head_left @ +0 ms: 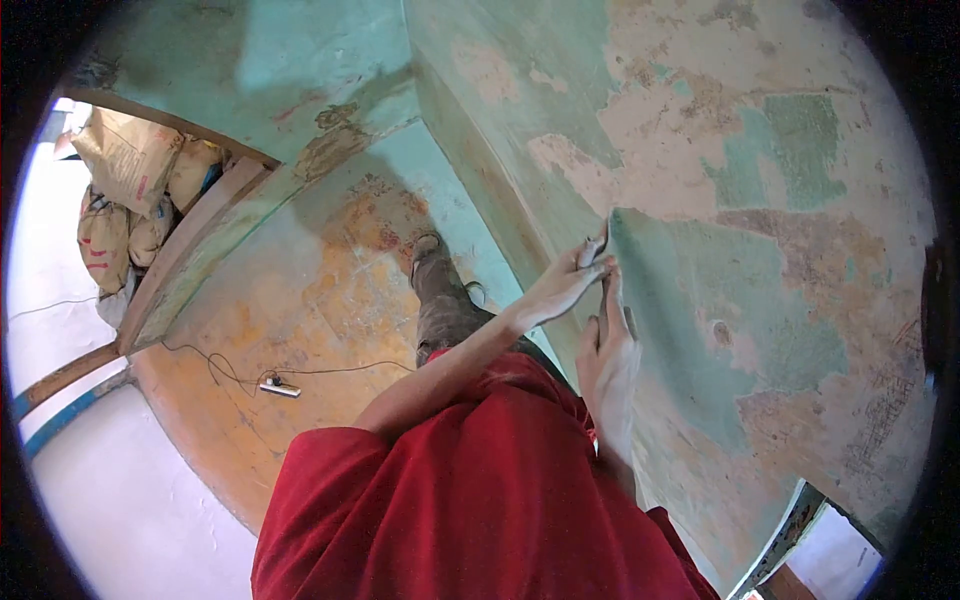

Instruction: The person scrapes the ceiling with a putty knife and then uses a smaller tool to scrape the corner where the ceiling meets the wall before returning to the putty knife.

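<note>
My left hand (560,290) reaches up from the left, its fingers bent and pinched together. Just below and to the right, my right hand (610,360) points upward, with its fingers close together and their tips meeting those of the left. Whatever is between the fingertips is too small and hidden to make out. Both hands look dusty and pale. Behind them stands a wall (680,300) with patchy green paint and bare plaster; a darker area lies right beside the fingertips.
A power strip (279,387) with a thin cable lies on the stained orange floor (220,420). Several filled sacks (125,160) are piled beyond a wooden frame (190,235) at the upper left. My shoe (426,243) rests near the wall corner. A framed opening (830,550) shows at the lower right.
</note>
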`<action>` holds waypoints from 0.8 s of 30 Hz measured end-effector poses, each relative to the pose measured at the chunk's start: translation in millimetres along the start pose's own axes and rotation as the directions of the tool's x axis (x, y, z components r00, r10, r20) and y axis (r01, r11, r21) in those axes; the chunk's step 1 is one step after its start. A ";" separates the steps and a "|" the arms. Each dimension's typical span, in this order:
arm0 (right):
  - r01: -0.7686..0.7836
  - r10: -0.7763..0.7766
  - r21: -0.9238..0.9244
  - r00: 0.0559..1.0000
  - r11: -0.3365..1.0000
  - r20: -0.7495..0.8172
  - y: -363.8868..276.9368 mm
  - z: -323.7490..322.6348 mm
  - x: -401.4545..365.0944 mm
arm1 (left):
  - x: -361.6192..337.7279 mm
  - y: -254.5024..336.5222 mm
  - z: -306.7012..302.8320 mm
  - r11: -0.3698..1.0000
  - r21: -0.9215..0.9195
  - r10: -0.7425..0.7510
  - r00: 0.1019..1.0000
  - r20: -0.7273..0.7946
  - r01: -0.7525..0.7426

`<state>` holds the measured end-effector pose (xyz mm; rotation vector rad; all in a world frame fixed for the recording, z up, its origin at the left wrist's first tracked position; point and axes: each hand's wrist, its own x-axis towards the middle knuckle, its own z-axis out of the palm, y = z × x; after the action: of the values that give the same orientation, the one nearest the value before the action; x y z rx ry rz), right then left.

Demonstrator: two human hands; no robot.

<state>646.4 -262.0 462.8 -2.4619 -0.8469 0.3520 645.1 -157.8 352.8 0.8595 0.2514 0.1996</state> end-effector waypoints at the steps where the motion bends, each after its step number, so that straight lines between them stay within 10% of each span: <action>1: 0.003 -0.003 -0.003 1.000 1.000 -0.001 -0.1 0.9 1.5 | 0.6 -1.4 7.7 0.993 -0.096 0.063 0.998 0.007 -0.062; 4: -0.074 0.076 -0.044 0.996 0.996 0.037 1.4 4.1 1.5 | 6.4 3.1 -6.7 0.980 0.191 0.058 0.998 -0.014 -0.054; 13: 0.024 -0.023 -0.024 1.000 0.999 0.008 6.4 11.3 3.3 | 2.4 14.8 -8.2 0.990 0.096 -0.098 0.993 -0.060 0.103; 17: -0.001 0.002 -0.022 1.000 1.000 0.027 0.8 7.8 6.3 | 10.1 -11.7 1.9 0.980 -0.039 0.191 0.977 -0.091 -0.195; 20: -0.010 0.011 -0.010 1.000 1.000 0.027 6.2 14.1 3.7 | -2.0 11.5 -5.2 0.971 0.200 -0.111 0.988 -0.108 0.131; 24: 0.046 -0.045 0.039 0.999 0.998 -0.009 10.3 6.3 3.6 | 5.1 -0.6 -2.9 0.977 0.169 0.144 0.985 -0.094 -0.127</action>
<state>651.9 -264.3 451.7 -2.4020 -0.8830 0.3391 649.1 -154.7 349.8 1.0304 0.3115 0.3568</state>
